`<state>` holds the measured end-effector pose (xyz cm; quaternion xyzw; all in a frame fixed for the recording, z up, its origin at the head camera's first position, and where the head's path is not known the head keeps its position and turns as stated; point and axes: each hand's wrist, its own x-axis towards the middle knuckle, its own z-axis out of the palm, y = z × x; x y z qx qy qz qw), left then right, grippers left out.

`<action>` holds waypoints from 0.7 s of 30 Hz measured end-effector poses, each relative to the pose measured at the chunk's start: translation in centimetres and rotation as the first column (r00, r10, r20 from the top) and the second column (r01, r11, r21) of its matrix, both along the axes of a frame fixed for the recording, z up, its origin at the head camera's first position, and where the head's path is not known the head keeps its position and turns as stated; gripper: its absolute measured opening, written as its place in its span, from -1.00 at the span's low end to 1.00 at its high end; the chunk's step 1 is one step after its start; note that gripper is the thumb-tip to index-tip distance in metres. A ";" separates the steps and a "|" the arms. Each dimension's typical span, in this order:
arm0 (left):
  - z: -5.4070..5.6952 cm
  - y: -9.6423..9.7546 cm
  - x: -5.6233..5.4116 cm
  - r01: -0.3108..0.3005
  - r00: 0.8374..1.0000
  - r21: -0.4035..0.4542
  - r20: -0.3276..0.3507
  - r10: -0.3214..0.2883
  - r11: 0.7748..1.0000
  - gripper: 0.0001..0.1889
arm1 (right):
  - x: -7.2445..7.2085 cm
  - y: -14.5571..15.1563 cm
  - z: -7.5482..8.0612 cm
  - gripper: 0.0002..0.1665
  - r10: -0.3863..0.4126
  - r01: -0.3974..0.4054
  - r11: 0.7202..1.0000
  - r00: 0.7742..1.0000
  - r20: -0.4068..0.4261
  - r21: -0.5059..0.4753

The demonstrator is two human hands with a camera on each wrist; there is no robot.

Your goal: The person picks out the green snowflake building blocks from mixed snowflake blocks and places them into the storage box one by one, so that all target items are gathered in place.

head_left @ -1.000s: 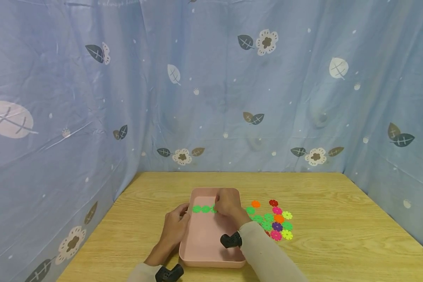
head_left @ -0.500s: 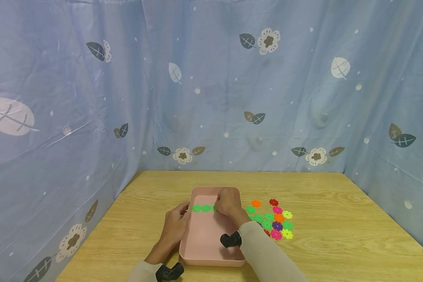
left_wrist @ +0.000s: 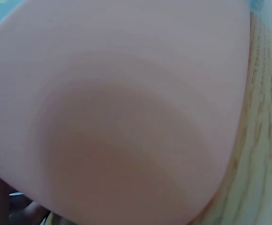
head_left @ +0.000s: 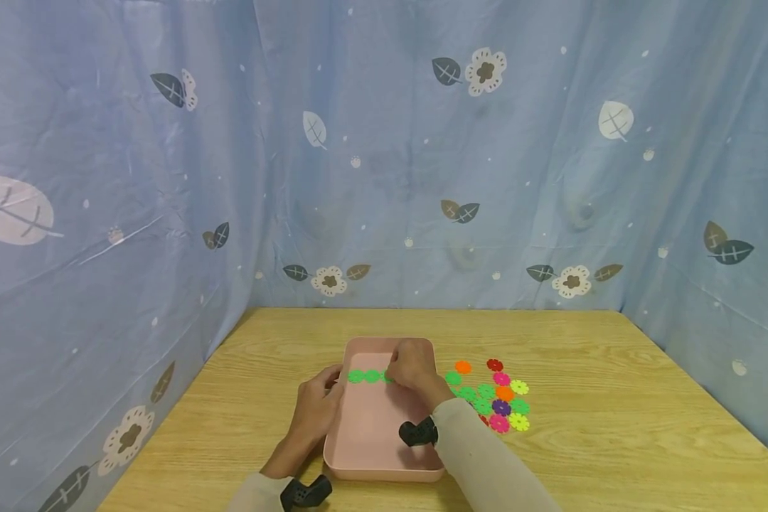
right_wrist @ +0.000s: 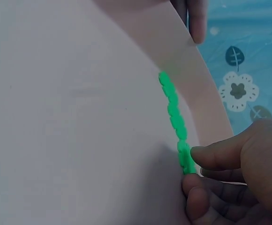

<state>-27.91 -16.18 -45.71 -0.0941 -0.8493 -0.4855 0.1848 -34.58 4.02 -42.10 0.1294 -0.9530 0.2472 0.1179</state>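
Green pieces [head_left: 372, 376]: lined up inside pink tray [head_left: 366, 434]
Right hand [head_left: 412, 366]: end piece [right_wrist: 187, 158] is pinched
Left hand [head_left: 318, 407]: tray's side is touched; grip unclear
Row [right_wrist: 177, 123]: apparently being aligned; steady pinch seemingly called for

three green flower-shaped discs [head_left: 372, 376] form a row inside the pink tray [head_left: 371, 434].

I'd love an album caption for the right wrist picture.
A right hand pinches the nearest of three green flower-shaped pieces lined up in a pink tray.
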 end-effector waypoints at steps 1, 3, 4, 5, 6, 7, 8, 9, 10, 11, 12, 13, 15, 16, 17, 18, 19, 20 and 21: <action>0.0 0.0 0.0 -0.003 1.000 0.003 0.005 0.003 1.000 -0.61 | 0.0 0.0 0.1 -0.61 0.000 0.000 1.000 1.000 0.002 0.004; 0.0 -0.1 0.0 -0.004 1.000 -0.005 0.005 0.004 1.000 -0.61 | 0.1 -0.1 0.2 -0.59 0.008 -0.008 1.000 1.000 0.012 -0.007; 0.0 -0.1 0.0 -0.002 1.000 -0.007 0.004 0.002 1.000 -0.61 | 0.1 -0.1 0.2 -0.58 0.011 -0.011 1.000 1.000 0.014 -0.009; 0.0 -0.1 0.0 0.001 1.000 -0.007 0.005 -0.001 1.000 -0.60 | 0.1 -0.1 0.3 -0.56 0.017 -0.017 1.000 1.000 0.022 -0.011; 0.0 -0.1 0.1 0.003 1.000 -0.005 0.005 -0.003 1.000 -0.60 | 0.1 -0.1 0.3 -0.55 0.021 -0.021 1.000 0.999 0.028 -0.007; 0.0 -0.1 0.1 0.004 1.000 -0.004 0.006 -0.004 1.000 -0.60 | 0.1 0.0 0.4 -0.54 0.031 -0.031 1.000 0.999 0.037 -0.007; 0.0 -0.1 0.1 0.008 1.000 -0.002 0.007 -0.008 1.000 -0.60 | 0.0 0.1 0.5 -0.54 0.043 -0.043 0.999 0.998 0.046 -0.003; 0.0 -0.1 0.1 0.012 1.000 -0.001 0.009 -0.012 1.000 -0.60 | 0.0 0.2 0.7 -0.56 0.053 -0.053 0.999 0.997 0.051 0.005; 0.0 -0.1 0.1 0.016 1.000 0.000 0.009 -0.016 1.000 -0.60 | 0.0 0.3 0.8 -0.60 0.062 -0.063 0.998 0.996 0.065 0.008; 0.0 -0.1 0.1 0.018 1.000 -0.002 0.010 -0.018 1.000 -0.60 | 0.0 0.5 1.0 -0.64 0.073 -0.073 0.997 0.994 0.079 -0.003; 0.0 -0.1 0.0 0.021 1.000 -0.002 0.010 -0.021 1.000 -0.60 | 0.0 0.8 1.2 -0.70 0.077 -0.075 0.997 0.993 0.092 -0.019; 0.0 -0.1 0.0 0.024 1.000 -0.003 0.011 -0.024 1.000 -0.60 | 0.0 1.0 1.4 -0.76 0.083 -0.078 0.996 0.990 0.111 -0.045; 0.0 -0.1 0.0 0.024 1.000 -0.002 0.009 -0.024 1.000 -0.60 | 0.0 1.5 1.7 -0.88 0.080 -0.067 0.993 0.987 0.138 -0.095; 0.0 0.0 0.0 0.022 1.000 -0.001 0.006 -0.022 1.000 -0.61 | 0.0 1.8 1.8 -0.93 0.081 -0.063 0.991 0.986 0.145 -0.120; 0.0 -0.1 0.0 0.030 1.000 -0.004 0.001 -0.030 1.000 -0.61 | 0.1 2.1 2.0 -0.95 0.076 -0.055 0.988 0.986 0.151 -0.144; 0.0 -0.1 -0.1 0.031 1.000 -0.002 -0.001 -0.031 1.000 -0.61 | 0.1 2.3 2.1 -0.95 0.073 -0.048 0.987 0.986 0.153 -0.155; 0.0 -0.1 0.0 0.028 1.000 -0.002 -0.003 -0.028 1.000 -0.61 | 0.2 2.6 2.2 -0.94 0.071 -0.047 0.986 0.986 0.148 -0.161; -0.1 -0.1 0.0 0.025 1.000 0.000 -0.002 -0.025 1.000 -0.61 | 0.2 2.9 2.3 -0.93 0.066 -0.042 0.986 0.988 0.142 -0.164; -0.1 -0.1 0.0 0.020 1.000 0.001 0.000 -0.020 1.000 -0.61 | 0.3 3.1 2.3 -0.92 0.063 -0.040 0.985 0.989 0.136 -0.171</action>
